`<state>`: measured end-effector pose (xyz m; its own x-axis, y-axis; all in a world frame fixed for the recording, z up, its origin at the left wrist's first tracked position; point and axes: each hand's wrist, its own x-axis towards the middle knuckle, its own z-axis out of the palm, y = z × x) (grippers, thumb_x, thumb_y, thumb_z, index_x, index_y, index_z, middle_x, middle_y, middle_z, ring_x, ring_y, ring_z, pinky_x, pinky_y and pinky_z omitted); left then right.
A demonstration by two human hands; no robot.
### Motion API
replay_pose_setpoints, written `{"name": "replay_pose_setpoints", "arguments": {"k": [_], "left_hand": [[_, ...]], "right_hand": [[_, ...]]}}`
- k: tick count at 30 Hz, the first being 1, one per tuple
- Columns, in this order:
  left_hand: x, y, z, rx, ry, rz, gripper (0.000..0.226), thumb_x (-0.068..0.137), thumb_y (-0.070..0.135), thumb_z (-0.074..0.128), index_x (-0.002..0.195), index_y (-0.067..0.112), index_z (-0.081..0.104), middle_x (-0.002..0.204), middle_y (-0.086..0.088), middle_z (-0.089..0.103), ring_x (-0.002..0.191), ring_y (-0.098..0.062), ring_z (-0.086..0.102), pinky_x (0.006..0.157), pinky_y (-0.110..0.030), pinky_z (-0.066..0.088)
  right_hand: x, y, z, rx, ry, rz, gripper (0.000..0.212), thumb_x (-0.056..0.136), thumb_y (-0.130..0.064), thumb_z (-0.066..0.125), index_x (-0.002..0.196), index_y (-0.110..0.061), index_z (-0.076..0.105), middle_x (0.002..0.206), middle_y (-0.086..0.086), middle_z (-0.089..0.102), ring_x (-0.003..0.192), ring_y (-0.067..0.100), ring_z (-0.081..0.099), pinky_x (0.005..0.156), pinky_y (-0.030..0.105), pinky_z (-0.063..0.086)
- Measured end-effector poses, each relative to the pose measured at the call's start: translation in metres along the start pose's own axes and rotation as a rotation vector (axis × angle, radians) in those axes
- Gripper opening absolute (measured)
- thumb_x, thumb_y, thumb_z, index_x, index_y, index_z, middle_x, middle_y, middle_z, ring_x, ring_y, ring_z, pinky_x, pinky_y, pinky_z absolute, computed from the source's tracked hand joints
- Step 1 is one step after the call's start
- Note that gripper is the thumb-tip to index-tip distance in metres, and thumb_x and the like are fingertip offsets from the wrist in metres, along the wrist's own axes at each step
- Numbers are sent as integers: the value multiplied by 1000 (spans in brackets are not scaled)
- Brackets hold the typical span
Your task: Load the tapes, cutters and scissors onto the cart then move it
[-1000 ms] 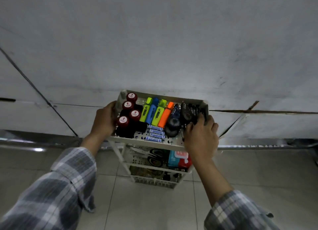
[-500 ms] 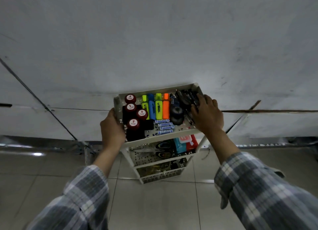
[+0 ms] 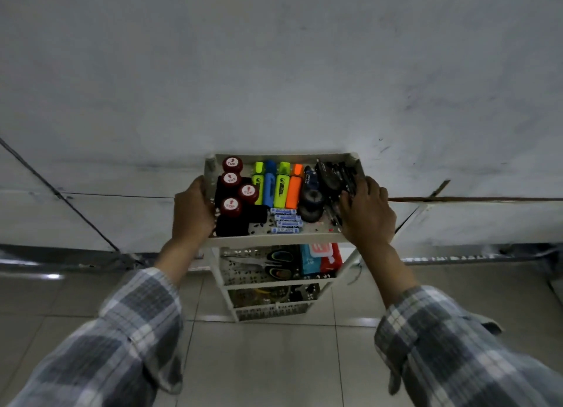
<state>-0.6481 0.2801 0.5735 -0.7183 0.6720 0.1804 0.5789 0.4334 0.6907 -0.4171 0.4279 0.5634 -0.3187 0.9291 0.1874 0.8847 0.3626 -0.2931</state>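
Observation:
A white three-tier cart [image 3: 274, 240] stands on the tiled floor against a grey wall. My left hand [image 3: 192, 211] grips the left rim of its top tray, and my right hand [image 3: 367, 211] grips the right rim. The top tray holds red-capped bottles [image 3: 232, 181], highlighters [image 3: 275, 184], small blue batteries [image 3: 286, 221], black tape rolls [image 3: 310, 205] and dark cutters [image 3: 338, 175]. Scissors [image 3: 274, 263] lie on the middle shelf beside blue and red packets [image 3: 320, 256]. Items on the bottom shelf are too dark to make out.
The grey wall [image 3: 274, 71] rises right behind the cart, with a metal rail [image 3: 61, 263] along its base. Light floor tiles [image 3: 274, 361] spread out toward me between my plaid sleeves.
The cart has swung from a skewed angle to square with the wall. Both hands stayed on the top tray's rims.

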Motion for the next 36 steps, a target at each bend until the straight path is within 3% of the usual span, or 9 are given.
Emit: {"name": "replay_pose_setpoints", "arguments": {"k": [5,13,17,22,27,30,36], "left_hand": [[25,-5,-3,77,-44,116,22,85,4,56,107,2,62,103,-23,68,93,-35,64,70,-22,37],[27,-10,1,62,-22,111,23,87,4,54,109,2,61,104,-22,68,94,-35,63,72,-24,39],[23,-14,1,17,8,54,20,90,6,50,106,4,62,102,-18,68,87,-26,62,69,-24,40],[14,-16,-1,142,81,-16,27,92,8,43,114,-1,57,115,-25,52,99,-40,54,80,-41,45],[5,-9,-23,31,72,-118,33,95,11,35,110,-2,62,114,-22,63,103,-36,58,84,-36,44],[-7,6,-37,16,165,-148,32,96,12,37,119,2,56,122,-20,57,112,-34,52,91,-38,41],[-30,79,-60,-116,207,5,25,94,12,43,112,6,59,115,-15,57,109,-29,52,90,-35,41]], "right_hand": [[1,-10,7,3,52,74,45,95,-36,40,131,-11,42,132,10,50,117,28,47,75,40,49],[-3,-13,8,-17,70,96,42,94,-32,41,129,-9,42,129,11,50,117,27,47,73,39,48],[1,-13,6,9,48,57,43,95,-33,39,131,-9,40,131,11,50,117,29,47,76,41,48],[1,-11,7,133,-31,76,42,94,-30,43,130,-9,40,136,14,43,120,32,46,86,49,50],[-14,-12,-18,38,40,-20,34,93,-23,43,121,-5,49,120,16,56,113,34,51,96,50,42],[-22,-16,-35,87,62,-65,36,92,-19,45,124,-5,49,120,15,56,113,33,50,95,44,41],[-32,-48,-104,377,129,-141,41,92,-11,47,133,-6,44,131,13,48,122,28,42,99,38,41]]}}
